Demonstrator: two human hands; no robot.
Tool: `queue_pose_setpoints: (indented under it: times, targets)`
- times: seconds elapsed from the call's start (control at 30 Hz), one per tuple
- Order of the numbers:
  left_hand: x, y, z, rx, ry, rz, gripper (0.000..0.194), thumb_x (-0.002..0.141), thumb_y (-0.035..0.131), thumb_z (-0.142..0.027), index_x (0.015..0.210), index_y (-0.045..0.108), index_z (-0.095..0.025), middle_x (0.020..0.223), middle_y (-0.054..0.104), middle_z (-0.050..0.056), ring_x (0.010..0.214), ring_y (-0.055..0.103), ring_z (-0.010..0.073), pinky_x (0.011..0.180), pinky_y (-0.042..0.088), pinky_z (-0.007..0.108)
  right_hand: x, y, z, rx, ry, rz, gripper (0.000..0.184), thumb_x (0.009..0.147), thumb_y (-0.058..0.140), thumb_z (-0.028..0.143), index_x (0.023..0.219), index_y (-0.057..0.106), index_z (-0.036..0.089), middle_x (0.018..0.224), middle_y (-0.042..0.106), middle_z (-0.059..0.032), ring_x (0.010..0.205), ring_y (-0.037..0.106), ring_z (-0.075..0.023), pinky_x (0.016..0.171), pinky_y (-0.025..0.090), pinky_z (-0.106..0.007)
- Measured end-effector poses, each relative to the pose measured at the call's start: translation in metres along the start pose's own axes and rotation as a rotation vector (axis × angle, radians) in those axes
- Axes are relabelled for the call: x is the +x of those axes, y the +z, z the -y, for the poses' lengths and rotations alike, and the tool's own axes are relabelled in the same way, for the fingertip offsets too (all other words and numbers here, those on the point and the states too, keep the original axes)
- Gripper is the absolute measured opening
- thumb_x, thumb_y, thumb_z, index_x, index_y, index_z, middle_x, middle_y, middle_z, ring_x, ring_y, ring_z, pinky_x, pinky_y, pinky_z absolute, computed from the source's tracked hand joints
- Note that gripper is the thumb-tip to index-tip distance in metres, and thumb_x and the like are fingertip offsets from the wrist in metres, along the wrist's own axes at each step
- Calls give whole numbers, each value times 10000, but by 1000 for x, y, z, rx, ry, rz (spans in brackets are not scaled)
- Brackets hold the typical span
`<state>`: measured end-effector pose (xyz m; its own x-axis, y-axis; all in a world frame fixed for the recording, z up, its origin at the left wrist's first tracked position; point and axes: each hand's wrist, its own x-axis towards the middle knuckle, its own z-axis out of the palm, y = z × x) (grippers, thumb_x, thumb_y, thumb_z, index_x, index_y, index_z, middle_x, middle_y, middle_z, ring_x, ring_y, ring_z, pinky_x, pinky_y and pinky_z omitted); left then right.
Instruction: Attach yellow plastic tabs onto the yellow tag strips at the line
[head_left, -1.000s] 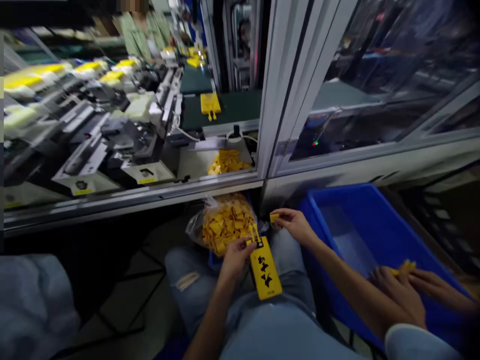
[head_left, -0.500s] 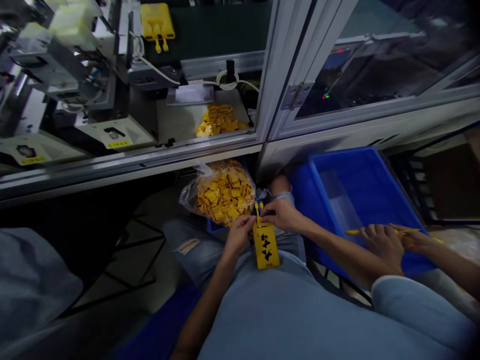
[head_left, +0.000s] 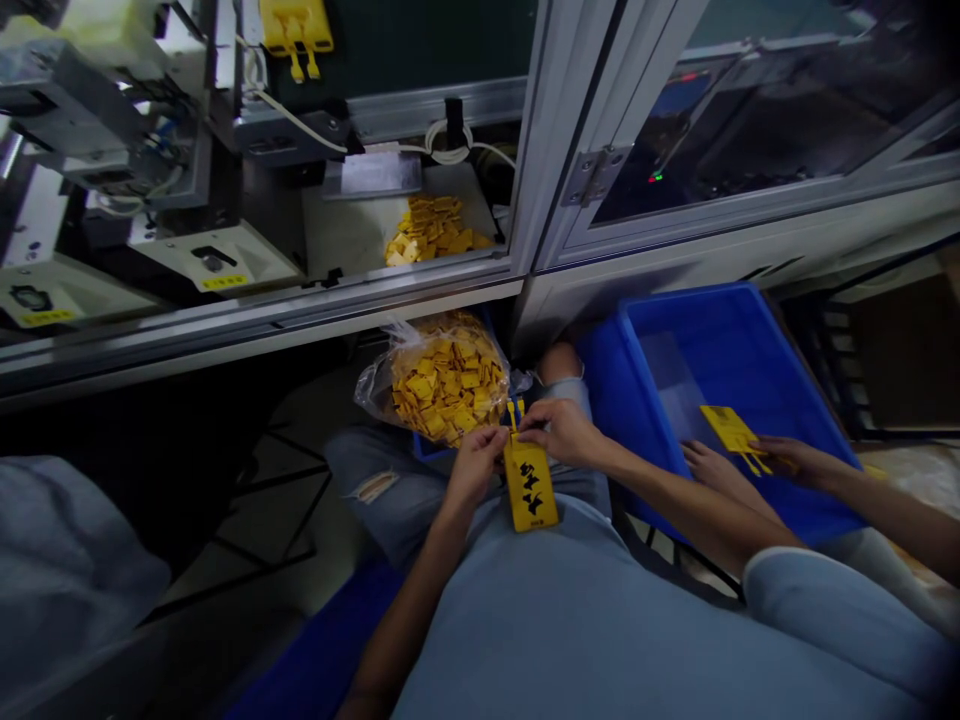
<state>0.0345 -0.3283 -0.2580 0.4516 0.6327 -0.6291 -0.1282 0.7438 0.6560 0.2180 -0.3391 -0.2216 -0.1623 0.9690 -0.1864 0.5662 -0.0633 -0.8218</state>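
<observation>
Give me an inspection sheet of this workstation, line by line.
Surface: torn denim lap.
Job's things: yellow plastic tag with black characters; clear bag of yellow tags beside it.
Clutter: grey-blue fabric at lower left.
Hands: left hand and right hand both at the tag's top end.
Cables: white cable inside the machine.
Surroundings: blue bin; co-worker's hand holds another tag above it; glass-fronted machine.

Between the left hand (head_left: 474, 465) and right hand (head_left: 561, 430), the yellow tag's (head_left: 531, 490) top end is hidden from us, and we cannot read its small lower print.
</observation>
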Motion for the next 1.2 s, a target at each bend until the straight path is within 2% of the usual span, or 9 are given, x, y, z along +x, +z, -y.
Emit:
queue_pose_setpoints:
  times: [0.27,0.43,0.53,0.63,0.7,0.87,0.97,1.1,1.2]
  targets:
    - [-3,2,0,7,7,45,530,603,864,-555,856,711,-115,797,709,74,671,643,172,619,508,254,-3,-4,-9,-131,-124,25,65,786,766,148,797,794,207,859,673,-48,853,587,-181,778,444,-282]
    - [-10,1,-14,65,59,40,473,569,899,-468,798,691,-110,744,690,64,660,621,159,651,468,245,-12,-9,-5,44,43,-32,238,769,791,291,964,743,164,832,642,-33,748,570,-149,682,443,-252]
    - [-21,-3,-30,163,95,116,379,574,894,-385,730,670,-123,689,644,33,631,572,136,629,427,228,-14,-11,-4,287,170,219,362,755,770,470,838,661,134,634,538,27,566,450,-101,517,342,-216]
    - [-35,-3,-45,276,78,240,226,633,831,-281,717,674,-142,679,627,22,636,561,143,623,407,231,-10,-11,1,479,123,514,411,796,695,511,676,519,159,592,427,58,543,352,-73,495,278,-201]
    - [-42,0,-52,361,93,277,109,673,750,-198,759,699,-154,723,654,31,697,593,173,662,423,246,-8,-10,8,489,57,557,383,806,676,454,666,466,166,615,403,62,565,333,-68,506,270,-193]
    - [-55,11,-53,502,186,145,255,646,586,-69,833,738,-153,805,700,41,789,625,214,729,449,269,-14,-2,24,357,5,488,283,810,620,347,666,460,163,601,371,67,555,298,-62,486,232,-184]
    - [-57,6,-49,562,234,114,185,693,591,-100,794,736,-155,785,696,36,787,623,213,730,459,270,-8,3,20,336,5,450,298,796,650,349,647,479,156,590,386,64,555,316,-64,482,238,-179]
    - [-57,-11,-62,684,172,133,55,703,698,-178,738,729,-148,751,695,38,720,615,204,628,442,249,46,10,2,298,-24,385,387,883,583,461,664,558,143,573,479,37,534,409,-83,496,316,-183]
    - [-69,-22,-102,618,249,23,157,715,750,-251,833,744,-147,811,720,61,761,651,226,645,479,259,103,22,-4,-58,-101,181,332,947,499,361,770,650,125,708,637,-38,662,555,-132,625,425,-211]
